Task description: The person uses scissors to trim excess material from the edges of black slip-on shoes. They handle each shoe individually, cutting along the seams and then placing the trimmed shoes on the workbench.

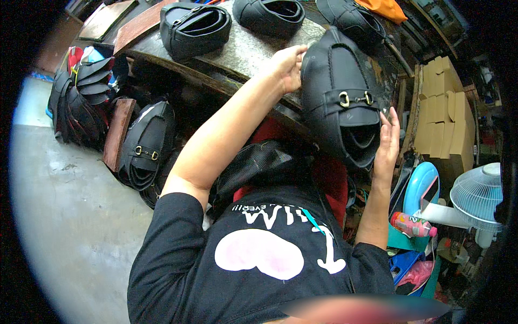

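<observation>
The black leather loafer upper with a braided-look seam and a metal horsebit [341,81] is held up over the near edge of the grey-topped bench [253,60], between the person's two hands. The left hand [288,69] has its fingers bent in, nipping the upper's left edge near the pointed end. The right hand [387,139] lies along the lower right edge, fingers nearly straight and slightly apart, not curled round it; how hard they press, I cannot tell.

The step in hand seems to be turning and checking the piece. To do it well, pinch only the edge, bear the weight from beneath the wide end, and tilt slowly so light runs along the seam; fingertips should stay off the bit, lest it drag on the leather.

The upper is smooth and matt, tapering at the far end. A strap crosses it under the pale-gold bit, small light marks dot the surface, and black layers show inside the opening facing the wearer.
</observation>
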`<state>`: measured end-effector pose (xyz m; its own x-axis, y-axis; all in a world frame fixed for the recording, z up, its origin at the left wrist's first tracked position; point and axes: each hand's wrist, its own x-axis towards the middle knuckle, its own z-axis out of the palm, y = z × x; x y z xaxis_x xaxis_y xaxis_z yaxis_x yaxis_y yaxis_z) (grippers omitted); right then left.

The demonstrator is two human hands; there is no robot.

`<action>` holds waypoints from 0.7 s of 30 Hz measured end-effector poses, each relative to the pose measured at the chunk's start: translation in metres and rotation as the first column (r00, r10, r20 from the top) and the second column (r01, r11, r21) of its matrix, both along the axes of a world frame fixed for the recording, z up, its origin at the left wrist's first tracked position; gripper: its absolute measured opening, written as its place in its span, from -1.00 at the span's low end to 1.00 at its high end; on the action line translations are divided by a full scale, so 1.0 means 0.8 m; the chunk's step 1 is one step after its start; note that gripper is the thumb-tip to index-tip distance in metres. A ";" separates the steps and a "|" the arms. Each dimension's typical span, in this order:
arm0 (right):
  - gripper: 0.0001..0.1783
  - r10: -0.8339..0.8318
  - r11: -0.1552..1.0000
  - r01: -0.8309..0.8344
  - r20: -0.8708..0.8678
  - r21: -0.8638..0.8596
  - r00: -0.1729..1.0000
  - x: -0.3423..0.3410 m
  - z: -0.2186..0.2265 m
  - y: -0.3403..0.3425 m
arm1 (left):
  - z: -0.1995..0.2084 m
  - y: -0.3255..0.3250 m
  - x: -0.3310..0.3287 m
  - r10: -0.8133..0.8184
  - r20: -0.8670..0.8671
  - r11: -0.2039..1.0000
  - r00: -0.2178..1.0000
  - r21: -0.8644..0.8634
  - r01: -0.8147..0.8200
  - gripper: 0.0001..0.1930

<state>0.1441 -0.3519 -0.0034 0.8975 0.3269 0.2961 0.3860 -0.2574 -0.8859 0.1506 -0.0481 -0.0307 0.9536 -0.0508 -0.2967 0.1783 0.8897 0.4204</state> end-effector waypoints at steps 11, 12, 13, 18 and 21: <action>-0.36 0.286 0.858 0.073 0.591 -0.508 0.754 -0.053 0.007 -0.024 | -0.033 0.011 -0.028 -0.056 0.218 0.988 0.974 0.151 0.023 -0.64; -0.42 0.280 0.826 0.105 0.564 -0.554 0.777 -0.056 0.003 -0.021 | -0.032 0.010 -0.031 -0.058 0.220 0.983 0.974 0.181 0.018 -0.62; -0.46 0.231 0.890 0.042 0.527 -0.455 0.818 -0.055 0.001 -0.021 | -0.032 0.009 -0.033 -0.067 0.245 0.978 0.967 0.206 0.016 -0.60; -0.52 0.160 0.967 -0.054 0.428 -0.249 0.889 -0.041 -0.012 -0.036 | -0.033 0.002 -0.037 -0.036 0.314 0.976 0.949 0.214 -0.034 -0.57; -0.50 0.178 0.966 -0.091 0.371 -0.241 0.911 -0.034 -0.014 -0.047 | -0.034 -0.001 -0.038 -0.007 0.325 0.977 0.946 0.204 -0.063 -0.53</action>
<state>0.1169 -0.3894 -0.0149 0.6690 0.5308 0.5202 0.7311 -0.3442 -0.5891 0.1203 -0.0487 -0.0576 0.9996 0.0071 0.0257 -0.0216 0.7783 0.6275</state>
